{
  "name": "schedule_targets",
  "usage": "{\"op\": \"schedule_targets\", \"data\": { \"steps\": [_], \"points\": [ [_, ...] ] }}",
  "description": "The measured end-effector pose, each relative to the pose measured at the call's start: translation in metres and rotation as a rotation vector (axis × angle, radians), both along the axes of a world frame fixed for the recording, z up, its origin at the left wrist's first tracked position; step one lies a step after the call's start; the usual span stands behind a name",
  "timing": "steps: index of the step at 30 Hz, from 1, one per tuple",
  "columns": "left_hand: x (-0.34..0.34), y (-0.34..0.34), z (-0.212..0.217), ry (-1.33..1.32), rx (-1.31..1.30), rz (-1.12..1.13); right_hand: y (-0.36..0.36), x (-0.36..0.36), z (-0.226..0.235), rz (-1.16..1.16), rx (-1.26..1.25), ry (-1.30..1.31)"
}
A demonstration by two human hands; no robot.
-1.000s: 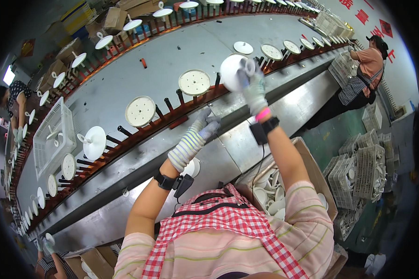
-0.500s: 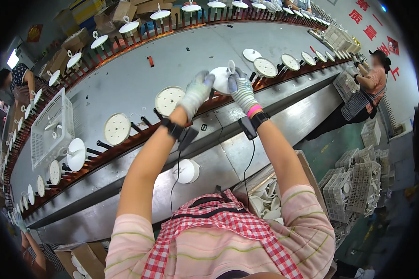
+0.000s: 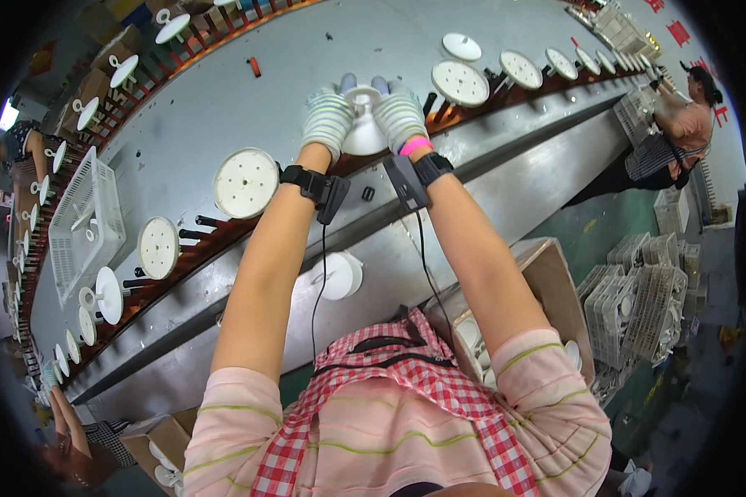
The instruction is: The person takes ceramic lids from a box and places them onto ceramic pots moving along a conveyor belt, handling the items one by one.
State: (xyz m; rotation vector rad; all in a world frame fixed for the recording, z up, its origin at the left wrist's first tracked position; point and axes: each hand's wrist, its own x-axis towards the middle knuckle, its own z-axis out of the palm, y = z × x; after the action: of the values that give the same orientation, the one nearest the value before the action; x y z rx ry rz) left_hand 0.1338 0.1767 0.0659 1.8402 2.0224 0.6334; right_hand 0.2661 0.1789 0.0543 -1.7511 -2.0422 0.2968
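Between my two gloved hands, at the near edge of the grey table, is a white plastic disc with a ring on top [image 3: 364, 139]. Its ring side is tilted up toward me. My left hand [image 3: 328, 118] is closed on its left side and my right hand [image 3: 400, 114] on its right, with fingertips behind the ring. What lies under the disc is hidden. White round plates with small holes stand on the rack along this edge, one plate [image 3: 246, 183] left of my left hand and another plate [image 3: 460, 84] right of my right hand.
A flat white disc [image 3: 462, 47] and an orange-red piece [image 3: 254, 67] lie on the table. A white plastic basket [image 3: 85, 228] stands at the left. Below the edge are a white round part [image 3: 340, 276] and a carton [image 3: 547, 277]. A co-worker [image 3: 680, 132] stands at the right.
The disc in my hands has tipped so its ring leans toward me, and my hands have come left with it. The plates on the near rack have shifted left in view.
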Motion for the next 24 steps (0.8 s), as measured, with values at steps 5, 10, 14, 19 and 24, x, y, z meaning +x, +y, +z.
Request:
{"op": "schedule_targets", "data": {
  "steps": [5, 10, 14, 19, 24],
  "points": [
    [-0.009, -0.007, -0.004, -0.088, 0.115, 0.041, 0.014, -0.003, -0.009, 0.214, 0.021, -0.404],
    [-0.065, -0.023, -0.027, -0.435, 0.034, 0.037, -0.042, -0.03, -0.007, 0.128, 0.021, 0.225],
    [-0.096, -0.124, -0.005, 0.019, 0.428, 0.001, -0.172, 0.061, -0.002, 0.242, -0.068, 0.484],
    [-0.142, -0.248, -0.104, -0.2, -0.186, 0.079, -0.287, 0.244, -0.145, -0.682, 0.085, 0.264],
    [-0.149, -0.279, -0.167, -0.22, -0.228, -0.12, -0.362, 0.324, -0.256, -0.923, -0.507, -0.069]
  ]
}}
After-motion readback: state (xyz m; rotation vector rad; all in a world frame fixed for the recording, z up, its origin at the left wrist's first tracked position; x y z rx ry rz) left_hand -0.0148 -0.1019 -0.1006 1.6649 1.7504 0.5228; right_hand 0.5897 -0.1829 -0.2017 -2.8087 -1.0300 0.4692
